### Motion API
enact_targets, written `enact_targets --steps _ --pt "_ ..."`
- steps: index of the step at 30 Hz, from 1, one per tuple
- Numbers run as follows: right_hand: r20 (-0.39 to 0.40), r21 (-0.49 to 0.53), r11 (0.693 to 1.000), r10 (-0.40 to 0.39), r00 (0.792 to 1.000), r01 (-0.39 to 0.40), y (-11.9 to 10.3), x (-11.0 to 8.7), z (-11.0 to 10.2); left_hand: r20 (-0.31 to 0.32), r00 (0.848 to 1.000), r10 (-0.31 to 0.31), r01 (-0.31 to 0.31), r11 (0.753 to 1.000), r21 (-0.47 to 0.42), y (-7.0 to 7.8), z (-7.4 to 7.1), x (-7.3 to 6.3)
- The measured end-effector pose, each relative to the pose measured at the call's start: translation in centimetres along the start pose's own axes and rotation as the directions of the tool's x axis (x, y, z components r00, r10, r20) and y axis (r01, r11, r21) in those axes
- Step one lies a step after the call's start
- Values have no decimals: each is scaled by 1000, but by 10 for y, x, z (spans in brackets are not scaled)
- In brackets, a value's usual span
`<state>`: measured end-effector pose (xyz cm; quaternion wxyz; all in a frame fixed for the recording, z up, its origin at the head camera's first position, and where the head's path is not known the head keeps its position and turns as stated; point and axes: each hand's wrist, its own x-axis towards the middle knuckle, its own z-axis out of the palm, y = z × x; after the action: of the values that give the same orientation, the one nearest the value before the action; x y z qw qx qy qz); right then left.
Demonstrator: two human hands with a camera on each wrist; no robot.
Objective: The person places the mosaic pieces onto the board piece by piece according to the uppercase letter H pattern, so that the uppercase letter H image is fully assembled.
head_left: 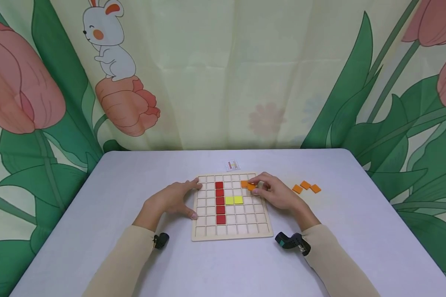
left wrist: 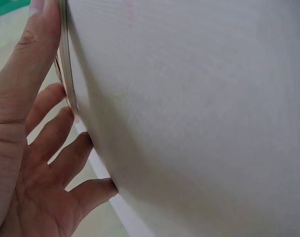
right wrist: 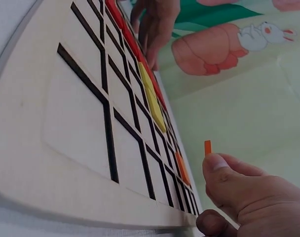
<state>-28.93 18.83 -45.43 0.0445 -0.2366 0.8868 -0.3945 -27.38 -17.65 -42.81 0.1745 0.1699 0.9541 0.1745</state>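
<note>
A square wooden grid board (head_left: 232, 238) lies on the table. Several red tiles (head_left: 220, 201) form a column in it, and two yellow tiles (head_left: 233, 200) sit side by side to the right of that column. One orange tile (head_left: 243, 184) lies in the board's upper right part. My right hand (head_left: 276, 192) pinches another orange tile (right wrist: 207, 147) between thumb and finger, just above the board beside the placed one. My left hand (head_left: 172, 199) rests against the board's left edge, fingers spread, with thumb and fingertips touching it.
Three loose orange tiles (head_left: 305, 185) lie on the white table (head_left: 223, 268) right of the board. A small pattern card (head_left: 232, 165) lies behind the board. A printed curtain (head_left: 208, 82) hangs beyond the table's back edge.
</note>
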Motion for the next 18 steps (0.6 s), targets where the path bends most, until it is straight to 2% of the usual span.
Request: enact_targets --steps 7,14,18 --pt "20 10 999 33 999 -33 0 0 5 8 1000 -15 15 1000 -24 2 2 1" --pt "10 14 1000 9 1000 -9 -2 3 13 -2 1000 -19 19 1000 -12 1 2 0" --pt "5 3 1000 28 1000 -28 -7 6 14 -5 1000 -18 18 1000 -14 1 2 0"
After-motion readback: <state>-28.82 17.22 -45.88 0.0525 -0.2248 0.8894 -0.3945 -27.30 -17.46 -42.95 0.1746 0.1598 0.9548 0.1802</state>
